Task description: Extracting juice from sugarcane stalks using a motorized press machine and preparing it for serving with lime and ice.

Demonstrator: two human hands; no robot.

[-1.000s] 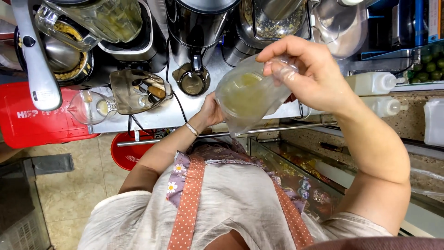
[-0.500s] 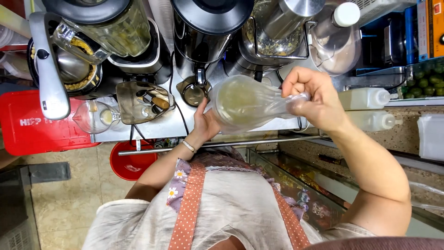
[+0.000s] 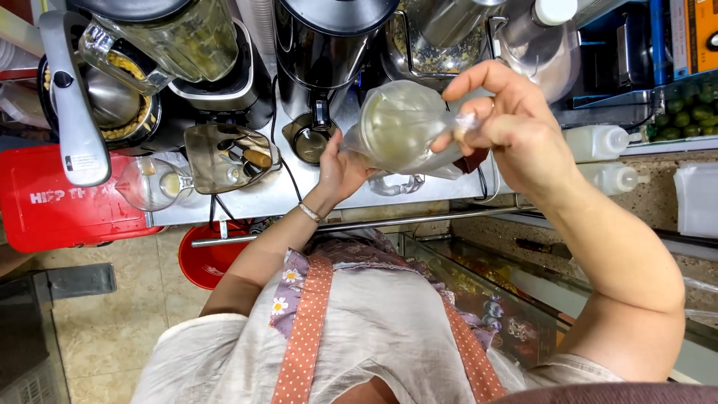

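I hold a clear plastic bag filled with pale yellowish liquid over the steel counter. The bag lies almost on its side. My right hand pinches the bag's gathered neck at its right end. My left hand, with a thin bracelet at the wrist, cups the bag's rounded bottom from the left. Both hands are in front of my chest, above my light apron with dotted orange straps.
Behind the bag stand a steel juicer, a blender jar and a metal press handle. A small glass pitcher and a tool holder sit left. Red crate, red bucket, white squeeze bottles, limes, glass display case.
The bag has tipped from nearly upright to lying sideways. My right hand shifted from its top to pinching the neck at the right, while my left hand stayed under the bottom.
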